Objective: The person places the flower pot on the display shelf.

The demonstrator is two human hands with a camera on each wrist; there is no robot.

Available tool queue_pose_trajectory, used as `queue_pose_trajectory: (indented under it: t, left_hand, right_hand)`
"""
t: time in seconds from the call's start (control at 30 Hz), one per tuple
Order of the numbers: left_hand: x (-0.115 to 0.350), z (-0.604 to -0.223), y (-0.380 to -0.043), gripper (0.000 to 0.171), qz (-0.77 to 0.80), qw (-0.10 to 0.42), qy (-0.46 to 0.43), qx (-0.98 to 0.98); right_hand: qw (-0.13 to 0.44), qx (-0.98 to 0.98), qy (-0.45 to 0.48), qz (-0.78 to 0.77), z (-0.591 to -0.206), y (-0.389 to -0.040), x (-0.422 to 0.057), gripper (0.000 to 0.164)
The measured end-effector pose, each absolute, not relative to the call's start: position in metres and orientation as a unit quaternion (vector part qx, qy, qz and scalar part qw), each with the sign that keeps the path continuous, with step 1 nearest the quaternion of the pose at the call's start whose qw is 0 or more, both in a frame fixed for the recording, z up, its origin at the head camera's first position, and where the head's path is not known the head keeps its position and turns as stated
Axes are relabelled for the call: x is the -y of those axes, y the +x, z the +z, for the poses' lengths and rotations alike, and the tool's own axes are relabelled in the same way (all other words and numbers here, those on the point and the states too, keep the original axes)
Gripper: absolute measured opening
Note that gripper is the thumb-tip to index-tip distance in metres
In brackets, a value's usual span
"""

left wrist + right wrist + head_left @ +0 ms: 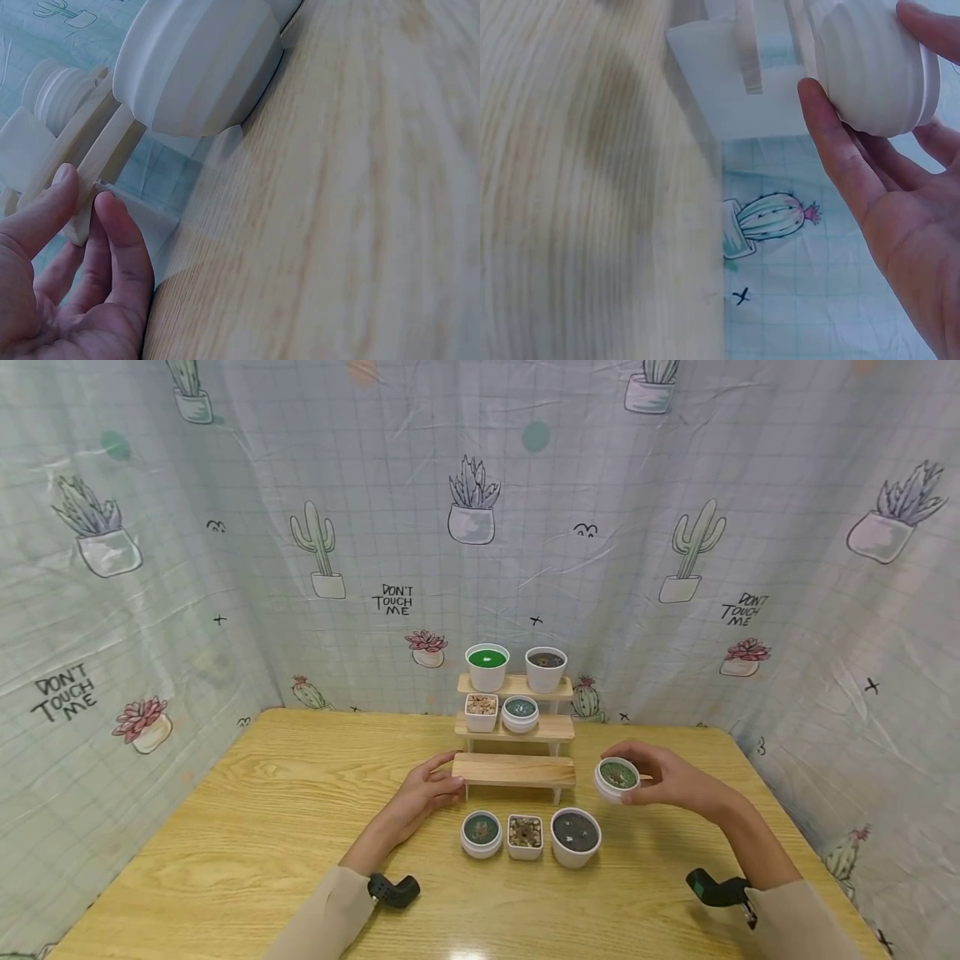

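**Right hand (pixel 667 777) holds green-topped pot (pixel 617 778) beside three-step stand (pixel 557 727)**

A person works with both hands at a wood-grain desk (pixel 300 827). The right hand's fingers and thumb curl around the sides of the small, round white pot, which is tilted slightly, raised above the desk and just right of the lowest step (pixel 513 768). The left hand (pixel 418 797) pinches that step's left end, thumb on top and fingers below.

On the top step stand a bright-green-filled pot (pixel 487 675) and, to its right, a brown-topped pot (pixel 546 677). The middle step carries a square pot of pale pebbles (pixel 481 720) next to a low blue-green-topped pot (pixel 520 720).

Lined up on the desk before the stand, from left, are a round dark-green-topped pot (pixel 481 842), a square pebble-filled pot (pixel 525 842) and a larger grey-topped pot (pixel 575 847). Black devices sit at the left wrist (pixel 395 891) and the right wrist (pixel 718 888). Behind hangs a gridded curtain (pixel 525 510) printed with cacti, succulents and the words "Don't touch me."
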State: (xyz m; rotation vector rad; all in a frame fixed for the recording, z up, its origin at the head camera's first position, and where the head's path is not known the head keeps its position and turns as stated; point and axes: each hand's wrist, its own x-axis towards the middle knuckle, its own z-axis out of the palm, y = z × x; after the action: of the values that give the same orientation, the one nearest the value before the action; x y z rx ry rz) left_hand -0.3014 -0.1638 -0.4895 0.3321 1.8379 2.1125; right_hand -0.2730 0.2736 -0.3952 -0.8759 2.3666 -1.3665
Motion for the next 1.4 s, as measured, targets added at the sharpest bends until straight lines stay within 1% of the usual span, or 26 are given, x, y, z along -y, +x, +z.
queue_pose_trajectory:
  t: [0.17, 0.67, 0.83, 1.1, 1.4]
  left_hand:
    - [0.164, -0.49, -0.301, 0.071, 0.739, 0.159, 0.116, -0.644]
    - [0.166, -0.49, -0.302, 0.071, 0.743, 0.163, 0.113, -0.64]
    - [0.166, -0.488, -0.303, 0.071, 0.744, 0.165, 0.109, -0.638]
    - [0.165, -0.486, -0.301, 0.071, 0.746, 0.165, 0.106, -0.637]
    - [0.164, -0.487, -0.3, 0.072, 0.743, 0.162, 0.104, -0.641]
  right_hand:
    - [0.118, -0.823, -0.295, -0.471, -0.389, -0.279, -0.266, 0.057]
    - [0.105, -0.838, -0.27, -0.462, -0.369, -0.299, -0.241, 0.063]
    - [0.094, -0.844, -0.258, -0.461, -0.367, -0.306, -0.235, 0.065]
    - [0.067, -0.856, -0.241, -0.452, -0.364, -0.318, -0.225, 0.061]
    - [0.05, -0.86, -0.206, -0.465, -0.363, -0.325, -0.214, 0.066]
